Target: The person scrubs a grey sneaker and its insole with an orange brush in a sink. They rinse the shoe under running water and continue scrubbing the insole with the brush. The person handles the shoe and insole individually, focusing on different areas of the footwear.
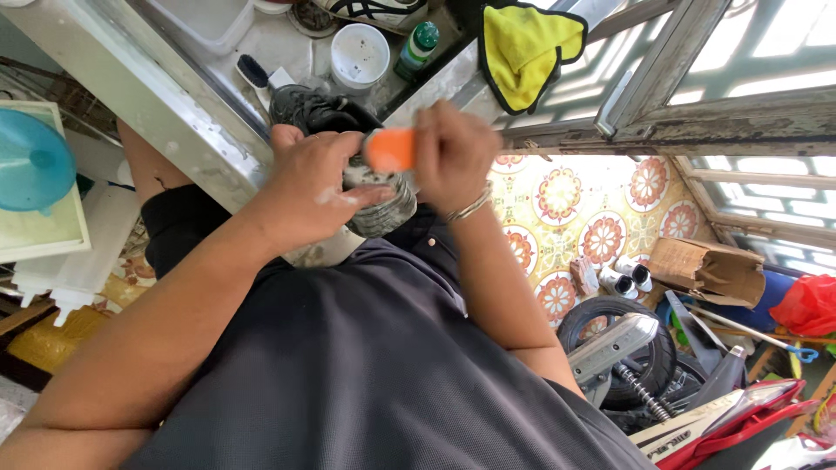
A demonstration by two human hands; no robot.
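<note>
Head view: the camera looks down over a dark shirt at both hands, which meet over the edge of a sink.
Left hand: clamped around a dark, dirty shoe, fingers wrapped over its upper and smeared with white foam.
Right hand: closed on an orange brush, pressed against the shoe; a metal bracelet sits on the wrist.
Shoe: held between the two hands, just above the front rim of the sink, close to the person's chest.
In the sink: a second dark shoe behind the hands, a white round tub, a green-capped bottle and a black-bristled brush.
Sink's far side: a yellow cloth draped by the window frame.
Left of the sink: a blue funnel.
Below, at right: patterned floor tiles, a motorbike wheel and a cardboard box.
</note>
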